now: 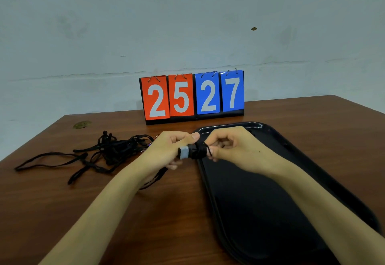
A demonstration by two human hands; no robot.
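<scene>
Head view, looking down: the left hand (168,148) has its fingers curled tight round the grey-banded end of a small wound bundle (194,150) of black strap, the thumb laid along its top. Facing it, the right hand (227,146) pinches the bundle's dark end between thumb and fingertips, with a thin loop of strap crossing there. Most of the bundle is buried in the two grips, so I cannot tell what the grey part is or how the winding runs. It is held in the air, just over the near-left rim of the black tray (260,202).

A loose strap (154,179) hangs from under the left hand toward the wooden table (145,223); where it starts is hidden by the wrist. Left of that hand lies a tangle of black straps (112,150), too knotted to count. The tray's near end runs out of view. Behind stands a flip scoreboard (192,96) reading 25 and 27.
</scene>
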